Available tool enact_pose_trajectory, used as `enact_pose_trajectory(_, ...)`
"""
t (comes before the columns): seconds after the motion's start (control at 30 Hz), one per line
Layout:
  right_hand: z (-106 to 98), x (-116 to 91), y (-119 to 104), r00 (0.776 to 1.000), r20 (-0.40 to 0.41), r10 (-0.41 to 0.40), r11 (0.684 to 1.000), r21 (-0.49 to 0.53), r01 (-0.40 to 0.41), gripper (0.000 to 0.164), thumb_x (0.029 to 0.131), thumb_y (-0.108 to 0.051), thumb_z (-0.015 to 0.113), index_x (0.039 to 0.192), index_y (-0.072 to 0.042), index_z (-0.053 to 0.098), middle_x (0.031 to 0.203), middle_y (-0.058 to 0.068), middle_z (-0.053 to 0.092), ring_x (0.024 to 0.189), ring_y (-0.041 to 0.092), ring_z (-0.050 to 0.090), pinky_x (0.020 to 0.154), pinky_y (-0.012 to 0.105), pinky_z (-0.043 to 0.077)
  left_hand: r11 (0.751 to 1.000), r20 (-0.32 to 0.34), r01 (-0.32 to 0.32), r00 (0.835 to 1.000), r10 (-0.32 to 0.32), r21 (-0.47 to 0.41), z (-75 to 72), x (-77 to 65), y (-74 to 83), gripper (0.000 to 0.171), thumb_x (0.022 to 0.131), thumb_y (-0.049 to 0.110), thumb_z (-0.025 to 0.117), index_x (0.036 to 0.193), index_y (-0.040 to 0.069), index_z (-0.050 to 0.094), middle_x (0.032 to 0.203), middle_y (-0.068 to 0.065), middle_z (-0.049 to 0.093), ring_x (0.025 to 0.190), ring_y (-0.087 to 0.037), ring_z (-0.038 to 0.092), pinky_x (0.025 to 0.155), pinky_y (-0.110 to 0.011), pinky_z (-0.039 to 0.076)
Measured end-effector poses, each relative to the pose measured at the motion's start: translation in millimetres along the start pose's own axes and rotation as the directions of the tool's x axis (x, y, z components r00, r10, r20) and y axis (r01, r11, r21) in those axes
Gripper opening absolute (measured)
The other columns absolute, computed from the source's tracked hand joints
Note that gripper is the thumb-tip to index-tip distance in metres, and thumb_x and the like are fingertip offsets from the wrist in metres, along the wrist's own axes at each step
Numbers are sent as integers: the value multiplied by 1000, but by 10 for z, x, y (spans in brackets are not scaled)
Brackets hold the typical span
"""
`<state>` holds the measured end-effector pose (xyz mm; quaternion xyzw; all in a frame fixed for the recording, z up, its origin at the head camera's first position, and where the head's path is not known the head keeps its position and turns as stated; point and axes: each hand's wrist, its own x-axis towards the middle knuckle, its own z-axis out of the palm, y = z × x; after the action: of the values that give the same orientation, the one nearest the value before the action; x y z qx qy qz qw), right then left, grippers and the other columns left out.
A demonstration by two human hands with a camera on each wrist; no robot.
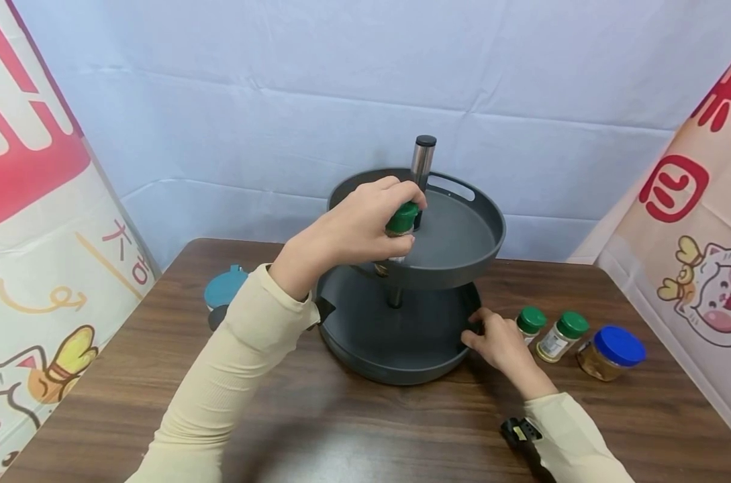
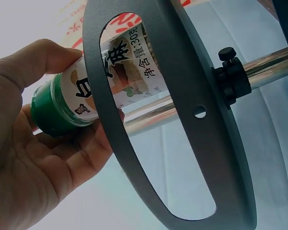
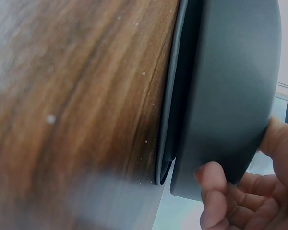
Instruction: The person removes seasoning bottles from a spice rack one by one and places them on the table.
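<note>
My left hand holds a spice jar by its green lid, near the left side of the upper tray of a dark grey two-tier turntable. In the left wrist view, the jar's label shows through the tray's handle slot; the thumb and fingers lie round the lid end. Whether its base touches the tray floor I cannot tell. My right hand grips the right rim of the lower tray. In the right wrist view, fingers lie against that tray's outer wall.
Right of the turntable stand two green-lidded spice jars and a blue-lidded jar. A blue-lidded container is at the left, partly behind my left sleeve. A metal post rises through the trays.
</note>
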<state>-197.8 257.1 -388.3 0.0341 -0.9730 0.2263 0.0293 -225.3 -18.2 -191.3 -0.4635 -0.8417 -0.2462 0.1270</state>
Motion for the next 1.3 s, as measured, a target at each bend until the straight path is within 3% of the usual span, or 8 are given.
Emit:
enact_pose_trajectory(0.37,-11,-2,-14,1000,11,6,1000,5,-6,36,80,-20,58,107,4,57,70,9,59,55,21,46,55,38,43,999,5,-42,999,42,31,-49,14,30,29,79,10,57,108,8,55,100,-5,51,80,-13,43,63,-28,43)
enact_pose_trajectory(0.83,-7,-4,-11,1000,10,7,1000,0,-7,36,80,-20,58,107,3,57,71,10,60,55,20,46,55,38,43,994,-75,-94,992,98,61,-223,35,94,28,78,10,59,105,6,56,98,-5,53,80,-13,44,63,-26,43)
enact_pose_trajectory(1.3,-8,-6,-14,1000,1,-2,1000,-2,2,35,80,-20,59,106,3,58,74,12,62,57,21,47,56,39,44,995,-82,-77,993,82,59,-303,23,120,28,79,12,59,107,6,56,102,-4,53,80,-13,43,64,-27,42)
